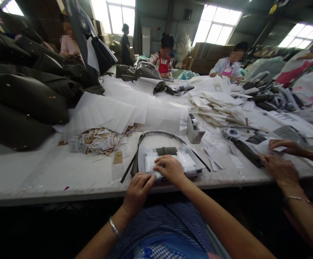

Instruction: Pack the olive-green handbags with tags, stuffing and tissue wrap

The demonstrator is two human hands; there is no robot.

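A dark olive handbag [166, 151] lies at the table's front edge, partly covered with white wrapping paper [189, 162]. Its handle [160, 133] arches behind it and a dark strap sticks out at both sides. My left hand [138, 190] is closed at the near left edge of the bag, fingers and thumb pinched at the paper. Over the middle of the wrapping, my right hand [172, 169] has its fingers bent and pressed together on the white paper. The palms hide the bag's near side.
Tags with strings [99, 142] pile up left of the bag, before fanned paper sheets [105, 111]. A tape dispenser [194, 130] stands behind it. Dark handbags [24, 93] are heaped left. At right, a co-worker's hands [280, 165] handle another bag [246, 151]. Other people work across the table.
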